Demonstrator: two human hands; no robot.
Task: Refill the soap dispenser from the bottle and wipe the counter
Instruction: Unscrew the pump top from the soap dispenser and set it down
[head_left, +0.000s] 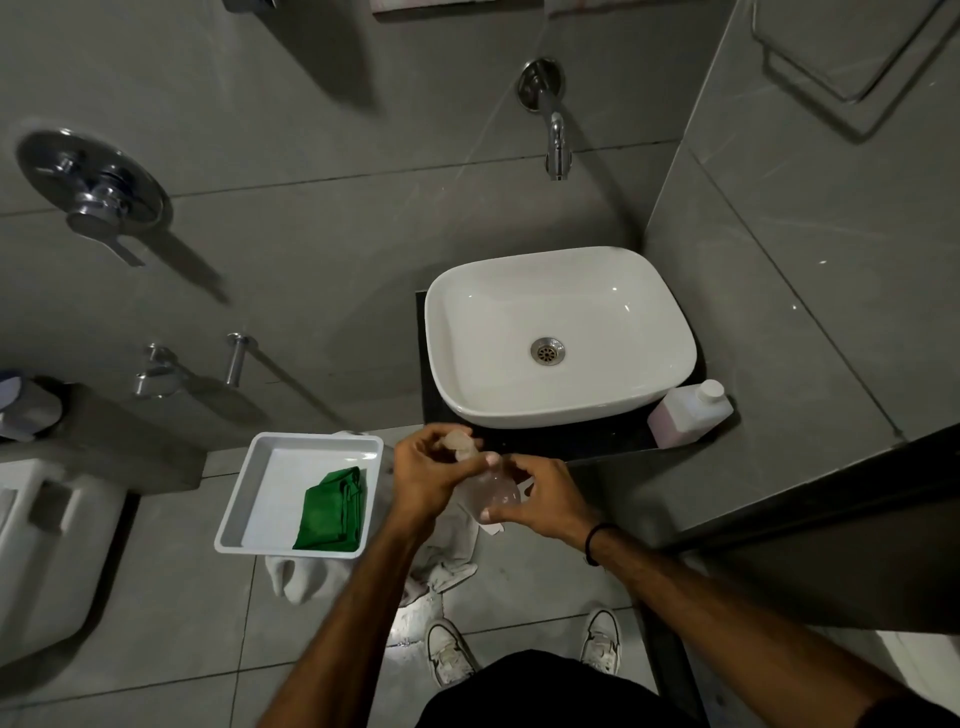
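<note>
Tray (236, 525): white, left of the hands, apparently resting on a pale support that is mostly hidden. A folded green cloth (330, 512) lies in its right half. Judgement: the cloth is staged within easy reach for the wiping step, which is not yet begun.

Left hand (431, 475): fingers closed around the pump top (460, 442) of the clear dispenser (493, 493). The grip sits high, at the neck, which suits twisting or lifting the top. Whether the top is seated or already loose cannot be told.

Dispenser: held in the air between the 2 hands, in front of the bench (582, 441) edge and below the basin (558, 338), not resting on anything. It looks nearly empty, though the clear body makes this uncertain.

Right hand (540, 499): closed around the dispenser body, thumb and fingers wrapping its lower part. Judgement: this hand steadies the body while the left works the top, so the step in hand is opening the dispenser.

Basin: white, set on the dark bench, dry as far as can be seen, with the tap (557, 140) on the wall above it.

Bottle (688, 413): pinkish, white cap on, standing on the bench at the basin's right corner, just beside it, untouched. Judgement: placed near for pouring, refill not yet started.

Risk: pouring over the floor instead of the basin or bench would spill soap near the shoes (449, 652).
</note>
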